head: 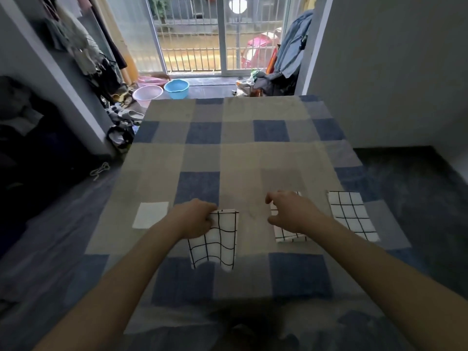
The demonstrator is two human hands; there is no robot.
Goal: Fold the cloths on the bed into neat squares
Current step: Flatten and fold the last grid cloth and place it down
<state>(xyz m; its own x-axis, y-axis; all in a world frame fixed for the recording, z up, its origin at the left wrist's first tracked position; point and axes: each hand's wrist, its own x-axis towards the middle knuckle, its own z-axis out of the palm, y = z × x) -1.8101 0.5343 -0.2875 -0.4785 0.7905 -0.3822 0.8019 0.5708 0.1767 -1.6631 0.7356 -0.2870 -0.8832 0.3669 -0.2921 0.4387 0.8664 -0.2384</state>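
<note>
Surface: a bed point(253, 153) covered by a checked sheet in tan, grey and blue squares, lying flat and largely bare toward its far end. Four cloths sit in a row across the near half.

Far left: a plain white cloth point(150, 215), folded into a small square, flat, apart from the others.

Centre left: a grid cloth point(217, 241), white with black lines, folded to a narrow strip; its near end curls and ripples. The left hand point(195, 219) is closed on its far left corner, fingers pinching the fabric.

Centre right: a second grid cloth point(288, 235), folded, mostly hidden under the right hand point(291, 212). That hand hovers over or rests on it with fingers curled and slightly parted; whether it actually holds the fabric cannot be told.

Far right: a third grid cloth point(353, 215), folded to a flat rectangle, untouched, just beside the second.

Room: grey walls on both sides. A glass sliding door point(222, 36) with bars behind it faces the foot of the bed; daylight enters. On the floor before it stand a blue basin point(176, 88) and a pink basin point(147, 95), near each other. Clothes point(76, 44) hang along the left wall, with shoes and clutter below. More garments point(291, 44) hang at the right of the door
</note>
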